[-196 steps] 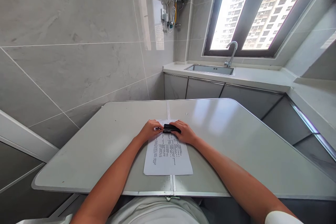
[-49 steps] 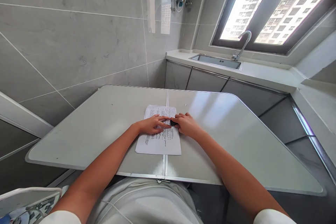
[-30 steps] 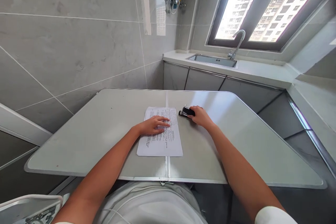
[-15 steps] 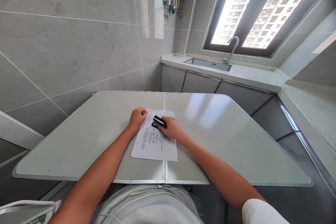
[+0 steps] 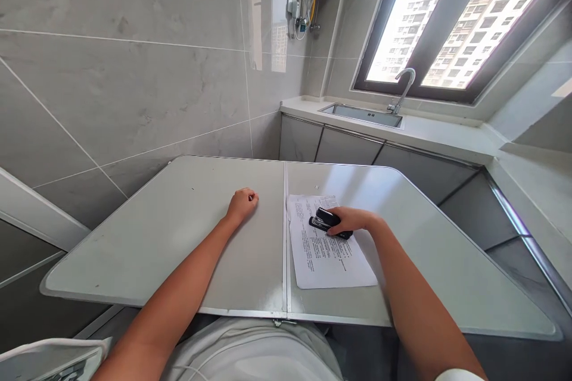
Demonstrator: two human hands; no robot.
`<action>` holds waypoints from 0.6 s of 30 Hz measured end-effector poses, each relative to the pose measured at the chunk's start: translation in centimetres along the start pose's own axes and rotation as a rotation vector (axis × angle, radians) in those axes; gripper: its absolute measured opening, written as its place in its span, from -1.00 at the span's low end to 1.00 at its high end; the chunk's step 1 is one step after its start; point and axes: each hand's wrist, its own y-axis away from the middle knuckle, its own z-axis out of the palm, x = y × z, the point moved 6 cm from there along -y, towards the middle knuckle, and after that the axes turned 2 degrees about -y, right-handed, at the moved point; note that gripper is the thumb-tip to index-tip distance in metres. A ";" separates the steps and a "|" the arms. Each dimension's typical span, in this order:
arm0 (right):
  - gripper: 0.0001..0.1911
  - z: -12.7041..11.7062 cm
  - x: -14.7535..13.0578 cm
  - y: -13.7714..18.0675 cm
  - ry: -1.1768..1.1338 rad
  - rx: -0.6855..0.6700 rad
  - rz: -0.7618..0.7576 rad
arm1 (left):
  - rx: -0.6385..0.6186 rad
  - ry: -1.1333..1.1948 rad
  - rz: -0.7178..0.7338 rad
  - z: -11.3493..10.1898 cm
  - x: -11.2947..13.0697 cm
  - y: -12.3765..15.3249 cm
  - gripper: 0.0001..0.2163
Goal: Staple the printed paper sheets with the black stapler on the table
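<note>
My right hand (image 5: 348, 221) is wrapped around a black stapler (image 5: 328, 214), whose front end points left and shows a gap between its upper arm and base. Beneath it lies a printed sheet of paper (image 5: 333, 268), on the table just right of the centre seam; whether it is one sheet or a thin stack I cannot tell. My left hand (image 5: 242, 203) rests on the table left of the seam, fingers curled closed, with nothing visible in them. A stretch of tabletop separates it from the paper.
The pale folding table (image 5: 147, 250) has a metal seam down its middle. Behind it are a counter with a sink (image 5: 364, 114) and a faucet (image 5: 404, 86), below a window. A grey tiled wall (image 5: 134, 83) stands at the left.
The paper and the stapler in my right hand have moved right across the seam. My left hand, earlier at the paper's left edge, is now apart from it. The camera view has shifted slightly.
</note>
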 end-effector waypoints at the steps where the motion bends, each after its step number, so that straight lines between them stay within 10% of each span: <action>1: -0.55 0.0 0.2 0.1 -0.023 -0.029 0.005 | -0.004 -0.001 -0.001 0.1 -0.1 0.0 -0.67; 11: -0.40 -1.5 2.3 0.7 -0.198 -0.029 -0.120 | -0.001 0.042 -0.015 -0.2 -0.3 0.1 -0.67; 18: -0.55 -5.3 9.6 -0.3 0.027 0.870 0.328 | 0.108 0.373 -0.157 -0.8 -2.3 -0.4 -0.68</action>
